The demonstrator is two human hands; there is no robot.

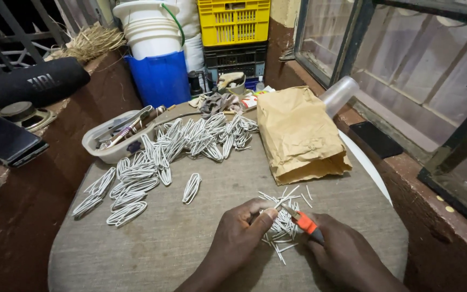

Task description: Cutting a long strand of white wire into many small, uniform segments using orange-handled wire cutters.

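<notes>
While the left hand (239, 230) pinches a bundle of short white wire pieces (283, 224) between thumb and fingers, the right hand (347, 254) is closed around the orange grip of a pair of pliers (298, 217), whose tip meets the bundle at the hand's ten o'clock. Both sit at six o'clock on the round grey-covered table (163, 249). The wire pieces look light, thin and stiff enough to hold a bend, and probably springy and sharp at the cut ends, so a firm pinch near the middle of the bundle seems the best hold. Looped white wire coils (152, 173) spread from nine to twelve o'clock, a clear plastic tub (95, 146) of tools lies at ten, and a brown paper bag (298, 135) rests at one o'clock
</notes>
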